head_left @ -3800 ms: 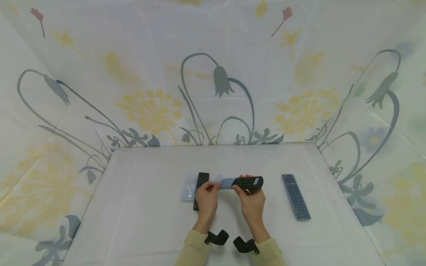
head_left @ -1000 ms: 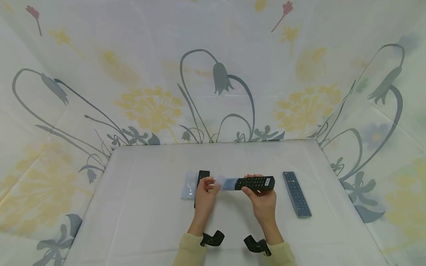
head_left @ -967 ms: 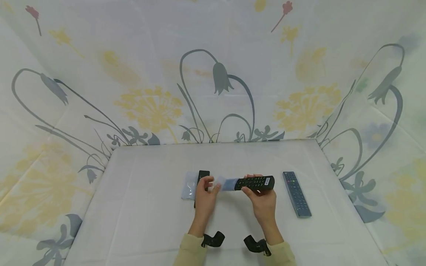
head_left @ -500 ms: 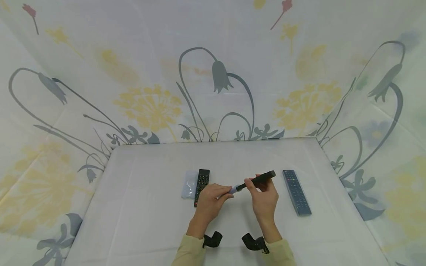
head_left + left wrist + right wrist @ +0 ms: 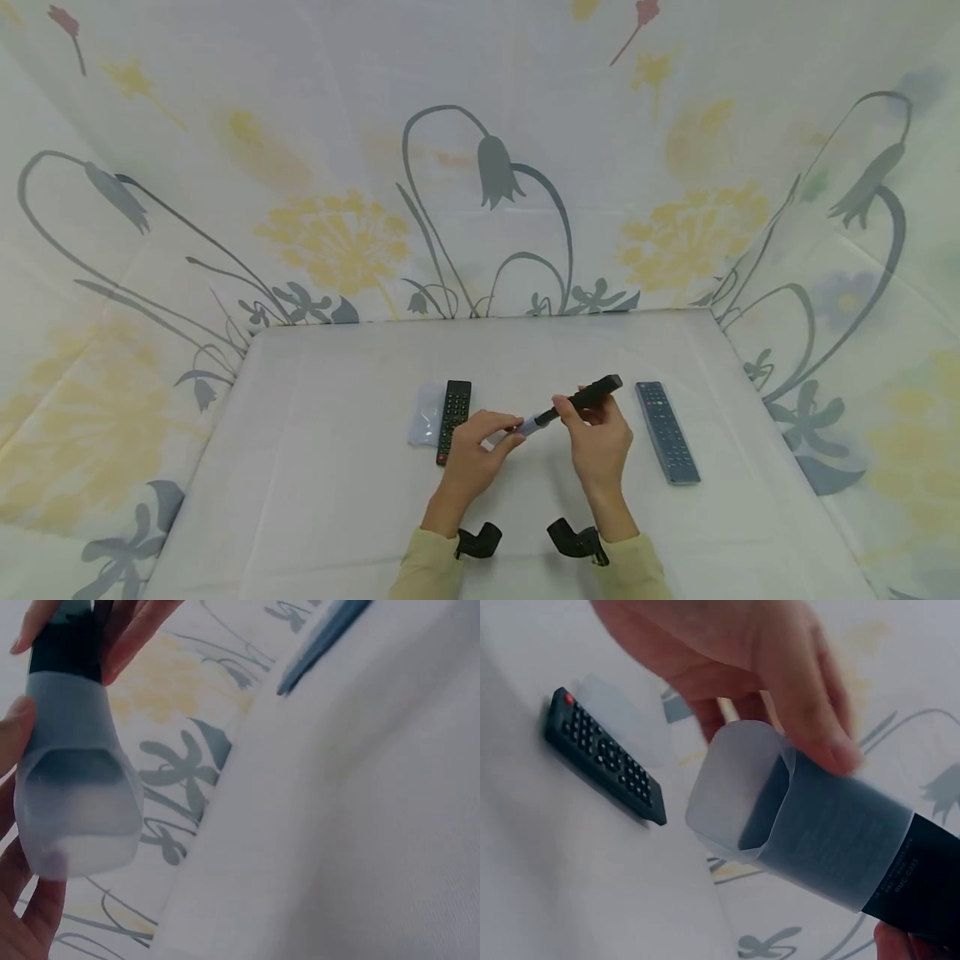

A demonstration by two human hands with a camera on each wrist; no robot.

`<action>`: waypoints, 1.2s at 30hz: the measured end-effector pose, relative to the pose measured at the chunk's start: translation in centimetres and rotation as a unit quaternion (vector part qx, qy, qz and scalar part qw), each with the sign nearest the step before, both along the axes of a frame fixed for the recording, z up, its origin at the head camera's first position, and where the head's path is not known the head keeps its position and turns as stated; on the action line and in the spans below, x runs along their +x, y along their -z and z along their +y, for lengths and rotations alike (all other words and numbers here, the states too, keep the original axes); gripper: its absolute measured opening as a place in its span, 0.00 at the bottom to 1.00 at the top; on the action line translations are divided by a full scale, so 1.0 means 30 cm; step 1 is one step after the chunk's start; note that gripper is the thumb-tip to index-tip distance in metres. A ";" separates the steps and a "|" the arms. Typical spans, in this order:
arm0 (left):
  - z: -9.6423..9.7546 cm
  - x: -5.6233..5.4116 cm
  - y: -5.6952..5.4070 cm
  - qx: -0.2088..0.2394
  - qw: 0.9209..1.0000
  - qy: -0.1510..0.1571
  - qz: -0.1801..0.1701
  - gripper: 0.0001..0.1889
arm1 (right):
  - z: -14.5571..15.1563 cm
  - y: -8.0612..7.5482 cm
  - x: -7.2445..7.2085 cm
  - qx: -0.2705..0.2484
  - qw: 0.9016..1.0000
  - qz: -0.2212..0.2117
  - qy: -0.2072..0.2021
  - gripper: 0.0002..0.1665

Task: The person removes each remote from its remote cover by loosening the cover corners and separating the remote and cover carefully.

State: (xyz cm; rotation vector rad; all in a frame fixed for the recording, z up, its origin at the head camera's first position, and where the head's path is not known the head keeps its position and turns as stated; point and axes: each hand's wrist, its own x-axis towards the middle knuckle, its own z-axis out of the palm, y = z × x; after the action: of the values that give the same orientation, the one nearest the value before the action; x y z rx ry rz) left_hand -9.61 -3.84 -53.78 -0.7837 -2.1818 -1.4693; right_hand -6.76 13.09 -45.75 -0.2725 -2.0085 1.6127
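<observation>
My right hand (image 5: 600, 450) holds a black remote control (image 5: 591, 395) by its body, tilted with its narrow edge toward the head camera. A translucent bluish plastic sleeve (image 5: 529, 427) covers the remote's other end. My left hand (image 5: 476, 454) grips that sleeve, with the thumb on one side and fingertips on the other. In the right wrist view, the sleeve (image 5: 840, 832) reaches past the remote's end as a loose, open mouth. The left wrist view shows the sleeve (image 5: 79, 802) bulging at this mouth, fingertips at its rim. The remote's buttons are turned out of sight.
Left of the hands lies another black remote (image 5: 454, 408) on the white table (image 5: 337, 500), beside a flat plastic sleeve (image 5: 427, 415). To the right lies a bluish-looking remote (image 5: 667, 433). A floral cloth (image 5: 480, 208) rises behind and around the table.
The held remote has turned from buttons-up to edge-on, its far end raised. My left hand has shifted right along with the sleeve, uncovering the remote on the left. Resting things stay put.
</observation>
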 end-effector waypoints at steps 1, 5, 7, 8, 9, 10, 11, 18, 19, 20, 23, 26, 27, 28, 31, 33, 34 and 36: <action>-0.006 0.002 0.003 0.006 1.000 0.004 -0.027 0.12 | 0.005 -0.003 0.000 -0.003 1.000 -0.003 -0.004 0.21; -0.024 0.006 0.017 0.012 0.997 0.021 -0.070 0.13 | 0.041 0.046 -0.015 -0.057 0.998 -0.010 -0.023 0.23; -0.029 0.004 0.015 0.008 0.998 0.036 -0.048 0.16 | 0.060 0.082 -0.029 -0.095 0.995 -0.014 -0.032 0.23; -0.030 0.004 0.008 0.010 0.998 0.045 -0.030 0.17 | 0.069 0.098 -0.036 -0.115 0.993 -0.015 -0.034 0.23; -0.032 0.005 -0.004 0.011 0.999 0.050 -0.016 0.18 | 0.076 0.114 -0.042 -0.133 0.990 -0.017 -0.038 0.24; -0.034 0.007 -0.020 0.012 0.999 0.050 0.000 0.18 | 0.077 0.112 -0.043 -0.145 0.988 -0.020 -0.041 0.23; -0.035 0.009 -0.039 0.016 0.998 0.049 0.019 0.18 | 0.078 0.110 -0.044 -0.151 0.987 -0.024 -0.045 0.23; -0.028 0.018 -0.093 0.028 0.999 0.019 0.041 0.16 | 0.080 0.102 -0.044 -0.147 0.988 -0.023 -0.050 0.23; -0.026 0.014 -0.074 0.029 0.999 0.009 0.039 0.16 | 0.079 0.104 -0.043 -0.136 0.989 -0.024 -0.047 0.23; -0.024 0.011 -0.051 0.031 0.999 -0.004 0.035 0.16 | 0.078 0.106 -0.042 -0.122 0.991 -0.025 -0.045 0.23; -0.018 0.004 0.017 0.041 0.998 -0.042 0.029 0.17 | 0.069 0.116 -0.038 -0.083 0.995 -0.026 -0.043 0.25; -0.014 0.005 0.059 0.047 0.996 -0.077 0.016 0.16 | 0.055 0.124 -0.034 -0.068 0.997 -0.012 -0.044 0.25; -0.013 0.005 0.068 0.047 0.995 -0.086 0.013 0.16 | 0.050 0.126 -0.032 -0.071 0.996 -0.003 -0.046 0.25; -0.013 0.006 0.075 0.048 0.994 -0.094 0.009 0.15 | 0.045 0.127 -0.030 -0.077 0.996 0.006 -0.049 0.24; -0.018 0.005 0.093 0.047 0.992 -0.116 -0.005 0.14 | 0.035 0.132 -0.026 -0.095 0.993 0.035 -0.065 0.25; -0.022 0.004 0.098 0.046 0.991 -0.126 -0.010 0.15 | 0.034 0.137 -0.025 -0.100 0.991 0.046 -0.080 0.26; -0.025 0.004 0.101 0.045 0.990 -0.130 -0.012 0.15 | 0.035 0.139 -0.024 -0.100 0.990 0.049 -0.090 0.27; -0.034 0.003 0.108 0.034 0.990 -0.134 -0.012 0.17 | 0.043 0.146 -0.022 -0.098 0.987 0.049 -0.117 0.27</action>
State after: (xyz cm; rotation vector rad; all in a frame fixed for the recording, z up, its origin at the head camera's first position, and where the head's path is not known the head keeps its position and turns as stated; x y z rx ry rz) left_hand -9.52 -4.85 -57.02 -0.4315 -2.1437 -1.4145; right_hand -7.41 14.37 -50.13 -0.0268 -1.8651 1.9334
